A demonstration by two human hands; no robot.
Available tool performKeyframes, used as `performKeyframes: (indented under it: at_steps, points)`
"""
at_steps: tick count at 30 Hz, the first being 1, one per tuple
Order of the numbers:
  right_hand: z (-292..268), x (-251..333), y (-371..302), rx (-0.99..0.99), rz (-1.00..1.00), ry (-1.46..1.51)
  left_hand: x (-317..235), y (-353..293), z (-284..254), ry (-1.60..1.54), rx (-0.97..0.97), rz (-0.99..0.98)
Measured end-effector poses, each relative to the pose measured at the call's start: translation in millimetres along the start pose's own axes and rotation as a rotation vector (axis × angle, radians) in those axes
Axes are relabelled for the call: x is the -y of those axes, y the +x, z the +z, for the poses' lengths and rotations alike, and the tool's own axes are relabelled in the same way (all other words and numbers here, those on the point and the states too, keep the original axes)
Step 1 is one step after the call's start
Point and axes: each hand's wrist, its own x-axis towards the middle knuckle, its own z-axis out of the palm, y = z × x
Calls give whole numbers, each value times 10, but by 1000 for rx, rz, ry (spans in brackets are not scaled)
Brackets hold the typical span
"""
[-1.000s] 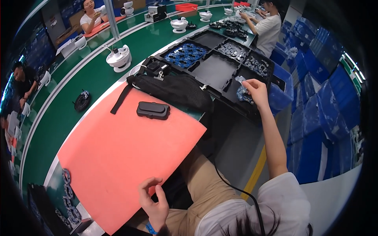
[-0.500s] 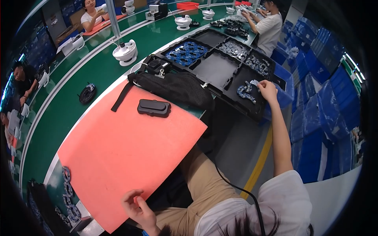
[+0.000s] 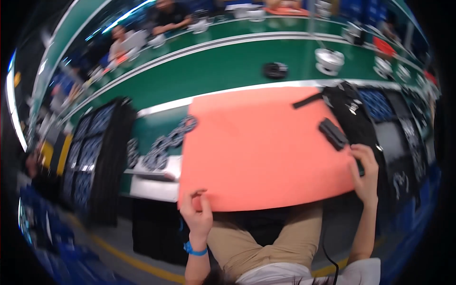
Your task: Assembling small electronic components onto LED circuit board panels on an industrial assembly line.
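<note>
Head view shows the left hand [image 3: 197,216] loosely curled, thumb apart from the fingers, at the near left corner of the pink mat [image 3: 261,147] on the green tabletop [image 3: 154,127]. By the mat's right edge, the right hand [image 3: 367,176] bends its fingers just beside the black case [image 3: 333,134], which lies on the mat, though blur hides whether it grips anything. Rings [image 3: 176,138] lie left of the mat, while a bag [image 3: 349,107] and a tray [image 3: 392,137] sit to its right.
</note>
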Motion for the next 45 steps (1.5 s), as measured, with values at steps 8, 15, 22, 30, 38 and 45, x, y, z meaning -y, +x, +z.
performKeyframes:
  at_steps: [8,15,22,30,38,45]
  points:
    - [952,567,112,488,-325,9,103,675,-743,615,-55,188]
    - [982,445,49,449,-289,116,616,1475,-874,887,329,-218]
    - [961,414,79,434,-298,147,818,1852,-859,1101,499,-336]
    - [935,408,68,423,-265,166,748,1825,-942,763,284,-136]
    - [985,392,143,300,23,514,-491,1530,-195,-74,453,-117]
    - [1162,474,447,128,334,1061,-574,817,1066,-479,644,-262]
